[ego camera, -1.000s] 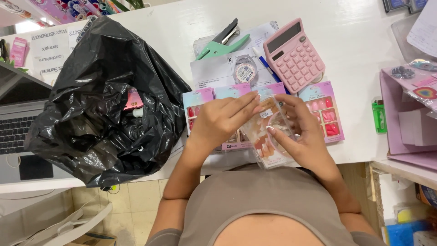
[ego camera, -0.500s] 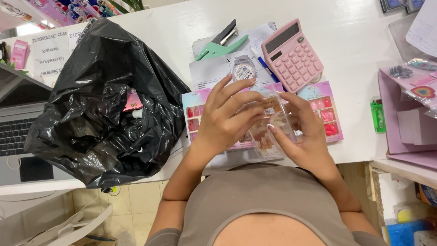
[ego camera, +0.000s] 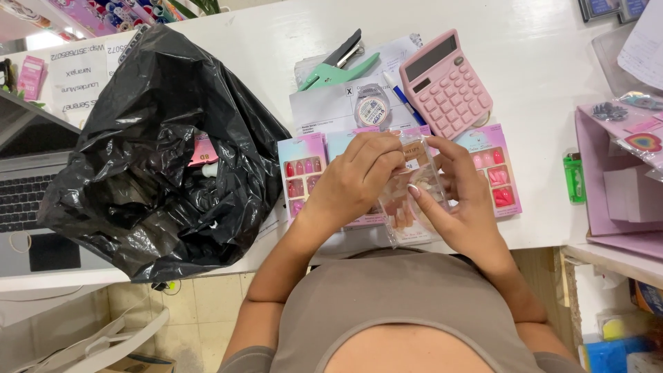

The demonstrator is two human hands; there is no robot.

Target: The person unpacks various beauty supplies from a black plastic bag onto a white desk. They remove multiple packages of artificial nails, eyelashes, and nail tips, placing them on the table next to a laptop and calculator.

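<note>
Both hands hold a clear plastic packet of press-on nails (ego camera: 407, 207) just above the white table (ego camera: 539, 76). My left hand (ego camera: 356, 179) pinches the packet's top edge with its fingertips. My right hand (ego camera: 459, 197) supports it from the right side, fingers curled round it. Under the hands lie flat boxes of press-on nails: one at the left (ego camera: 300, 173) with red and pink nails, one at the right (ego camera: 494, 173) with pink nails. The middle boxes are mostly hidden by my hands.
A large black plastic bag (ego camera: 152, 159) stands open at the left, with pink items inside. Behind the hands are a pink calculator (ego camera: 445, 83), a tape roll (ego camera: 373, 110), a green stapler (ego camera: 338, 65) and papers. A laptop (ego camera: 21, 179) is at far left, a green lighter (ego camera: 573, 178) and pink boxes (ego camera: 621, 186) at right.
The left hand's fingers have shifted up to the packet's top edge, and the packet has tilted slightly. The right hand stays in about the same place.
</note>
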